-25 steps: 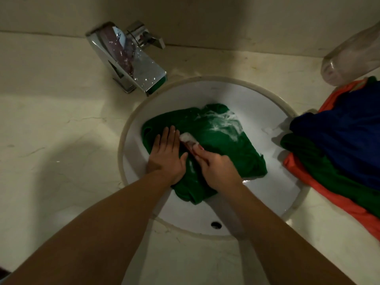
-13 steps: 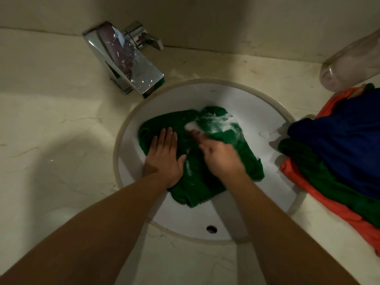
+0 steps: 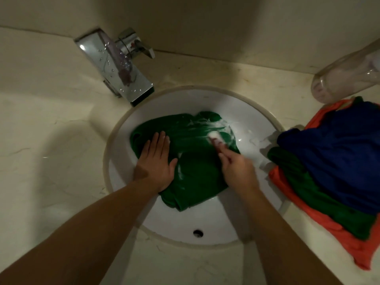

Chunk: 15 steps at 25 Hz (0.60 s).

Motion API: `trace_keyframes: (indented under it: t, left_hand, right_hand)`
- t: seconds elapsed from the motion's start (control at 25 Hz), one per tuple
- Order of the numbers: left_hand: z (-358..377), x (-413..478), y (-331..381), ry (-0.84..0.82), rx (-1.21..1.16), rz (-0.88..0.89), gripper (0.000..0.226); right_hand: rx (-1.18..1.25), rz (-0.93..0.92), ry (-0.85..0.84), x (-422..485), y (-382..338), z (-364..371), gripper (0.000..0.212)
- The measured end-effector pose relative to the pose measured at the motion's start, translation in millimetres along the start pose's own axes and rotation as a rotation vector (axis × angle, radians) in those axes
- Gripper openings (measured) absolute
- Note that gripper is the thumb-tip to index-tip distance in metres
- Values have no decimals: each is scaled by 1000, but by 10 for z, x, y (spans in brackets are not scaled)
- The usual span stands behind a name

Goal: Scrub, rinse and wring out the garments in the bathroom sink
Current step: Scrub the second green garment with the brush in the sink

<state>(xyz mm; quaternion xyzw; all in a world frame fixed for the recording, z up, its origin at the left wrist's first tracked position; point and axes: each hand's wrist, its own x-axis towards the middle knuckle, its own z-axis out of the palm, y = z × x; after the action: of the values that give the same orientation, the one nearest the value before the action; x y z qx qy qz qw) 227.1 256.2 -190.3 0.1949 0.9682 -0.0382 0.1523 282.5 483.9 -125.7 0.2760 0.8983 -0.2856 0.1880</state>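
Shifted since the earlier frame: right hand (image 3: 236, 168), now carried to the foamy far edge of the green garment (image 3: 197, 171), a small white scrubber (image 3: 214, 135) (soap or brush, untold) pinched in its fingers. Head view: garment is kept in the sink (image 3: 181, 219), pinned flat under the straight-fingered left hand (image 3: 156, 163) so strokes cannot drag it.

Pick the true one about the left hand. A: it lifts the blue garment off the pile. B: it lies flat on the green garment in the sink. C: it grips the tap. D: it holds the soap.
B: the left hand lies with straight fingers on the green garment in the sink; the right hand holds the soap.
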Motion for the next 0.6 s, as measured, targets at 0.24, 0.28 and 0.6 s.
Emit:
trace_keyframes:
  t: [0.24,0.28,0.6]
  left_hand:
    - [-85,9,74,-40,-33,-12,80]
    - [-87,22,94,-48,-36,-12,80]
    - [-73,159,177,18,-122,-30,73]
  right_hand:
    - [-122,-86,-119,-166,192,-184,43]
    - [-135,-64,-145,-54,156,-165,44]
    - [21,-176,-51,199,-102,-97,44]
